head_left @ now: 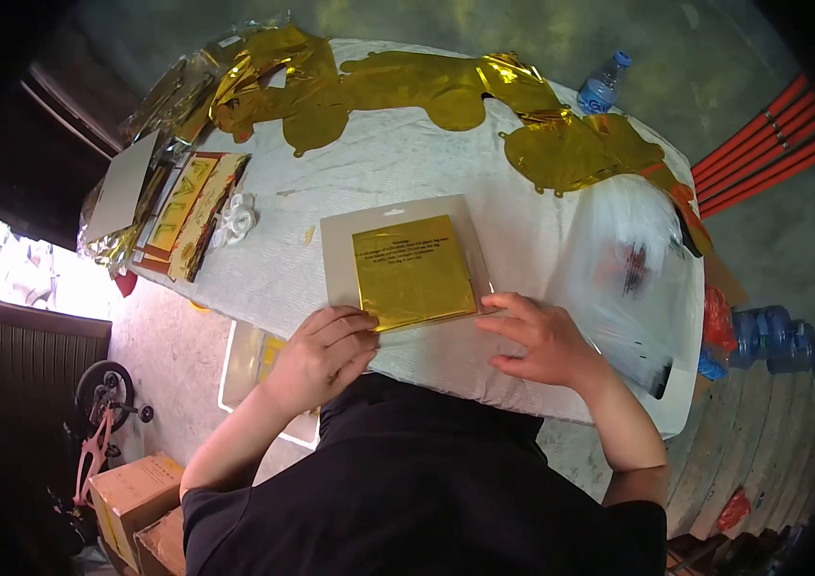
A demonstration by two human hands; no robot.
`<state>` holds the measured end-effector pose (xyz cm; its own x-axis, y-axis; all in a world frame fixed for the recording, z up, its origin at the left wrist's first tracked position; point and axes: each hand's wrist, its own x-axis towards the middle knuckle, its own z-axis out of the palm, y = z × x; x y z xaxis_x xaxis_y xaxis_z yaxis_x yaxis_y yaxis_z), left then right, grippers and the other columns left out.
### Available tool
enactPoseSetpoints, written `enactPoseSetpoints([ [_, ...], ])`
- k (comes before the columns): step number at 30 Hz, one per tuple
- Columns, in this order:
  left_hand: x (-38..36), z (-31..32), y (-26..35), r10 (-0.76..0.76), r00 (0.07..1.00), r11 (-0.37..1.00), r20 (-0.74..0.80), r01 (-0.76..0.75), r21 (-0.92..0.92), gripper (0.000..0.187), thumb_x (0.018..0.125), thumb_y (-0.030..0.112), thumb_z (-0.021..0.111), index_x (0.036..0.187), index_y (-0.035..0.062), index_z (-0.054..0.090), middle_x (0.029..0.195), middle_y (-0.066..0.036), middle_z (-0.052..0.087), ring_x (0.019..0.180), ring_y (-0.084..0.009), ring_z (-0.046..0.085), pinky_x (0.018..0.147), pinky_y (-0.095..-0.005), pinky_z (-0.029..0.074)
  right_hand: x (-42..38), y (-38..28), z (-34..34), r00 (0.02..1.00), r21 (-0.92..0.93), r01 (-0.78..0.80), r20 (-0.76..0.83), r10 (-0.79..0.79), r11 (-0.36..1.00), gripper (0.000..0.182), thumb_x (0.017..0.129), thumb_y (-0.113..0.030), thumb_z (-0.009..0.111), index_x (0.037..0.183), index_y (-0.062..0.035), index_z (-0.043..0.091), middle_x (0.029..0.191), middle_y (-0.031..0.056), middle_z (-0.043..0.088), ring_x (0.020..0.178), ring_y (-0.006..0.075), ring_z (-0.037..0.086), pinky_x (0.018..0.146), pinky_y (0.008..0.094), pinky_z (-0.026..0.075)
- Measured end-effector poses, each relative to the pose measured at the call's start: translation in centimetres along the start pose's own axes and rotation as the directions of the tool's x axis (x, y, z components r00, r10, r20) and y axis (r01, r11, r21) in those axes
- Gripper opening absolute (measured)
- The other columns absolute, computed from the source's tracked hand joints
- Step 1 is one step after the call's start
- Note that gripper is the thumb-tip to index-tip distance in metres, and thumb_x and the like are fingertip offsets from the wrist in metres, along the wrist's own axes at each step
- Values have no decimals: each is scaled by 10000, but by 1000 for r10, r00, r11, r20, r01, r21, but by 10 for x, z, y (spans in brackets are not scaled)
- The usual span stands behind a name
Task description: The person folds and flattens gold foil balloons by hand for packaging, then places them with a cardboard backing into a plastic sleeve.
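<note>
From where I am standing, a flat gold packet (415, 283) with printed warning text is lying on a grey card (338, 250), on the white-covered table (398, 165), just before the person. The left hand (326, 353) is bending its fingers and touching the packet's lower left corner; whether it is pinching there, I cannot tell. The right hand (544, 341) is spreading its fingers loosely, its index fingertip resting at the lower right corner. Clear plastic bags (609, 259) are lying to the right, and gold foil shapes (398, 84) are covering the far edge.
</note>
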<state>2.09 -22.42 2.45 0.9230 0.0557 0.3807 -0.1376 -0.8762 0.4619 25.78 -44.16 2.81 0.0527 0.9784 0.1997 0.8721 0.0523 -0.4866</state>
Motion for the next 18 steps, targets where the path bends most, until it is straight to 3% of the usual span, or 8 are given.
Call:
enactPoseSetpoints([
  [4,-2,5,-3,-17,998,1000,-68,17,-7,147,781,51,682,906,21,610,984,-110,647,954,-296,612,819,-376,503,5,2,3,1000,-62,-2,-31,0,998,342,678,-133,737,1009,-104,653,1169,37,582,926,234,638,726,347,537],
  [7,-1,6,-4,-68,993,997,-94,64,-46,119,805,42,658,895,4,591,957,-121,650,932,-302,617,809,-378,504,9,6,7,997,-16,-27,-71,26,1000,235,712,-95,719,937,-72,654,1045,50,632,850,217,656,699,325,538],
  [9,-1,6,-5,-96,992,994,-78,91,-57,115,822,46,644,907,-4,586,928,-128,649,907,-306,617,791,-379,507,13,11,11,981,160,-115,-136,137,980,112,770,-54,689,873,-43,647,882,58,647,700,160,638,627,266,513],
  [10,0,5,-5,-98,992,994,-75,93,-60,115,822,46,644,907,-4,586,928,-128,649,907,-306,617,791,-379,507,16,12,10,981,162,-118,-134,140,980,112,770,-54,689,873,-43,647,882,58,647,700,160,638,627,266,513],
  [12,2,5,-4,-146,986,987,-86,139,-75,95,833,48,634,895,-2,583,900,-138,640,862,-310,616,755,-378,508,22,12,7,931,336,-334,-27,363,881,48,808,-37,672,827,-10,636,771,38,625,618,90,570,571,220,461],
  [15,4,6,-6,-189,977,979,-99,180,-92,87,828,43,640,864,2,572,854,-141,632,799,-307,616,704,-371,506,31,12,10,894,465,-394,-9,449,793,69,814,-43,670,802,9,626,720,8,597,605,51,514,549,216,426],
  [18,5,9,-8,-190,973,981,-130,183,-70,101,810,41,657,825,10,562,810,-126,628,745,-290,612,657,-359,500,37,22,16,830,417,-533,88,551,737,83,806,-42,666,774,14,614,654,-6,567,610,40,510,542,213,419],
])
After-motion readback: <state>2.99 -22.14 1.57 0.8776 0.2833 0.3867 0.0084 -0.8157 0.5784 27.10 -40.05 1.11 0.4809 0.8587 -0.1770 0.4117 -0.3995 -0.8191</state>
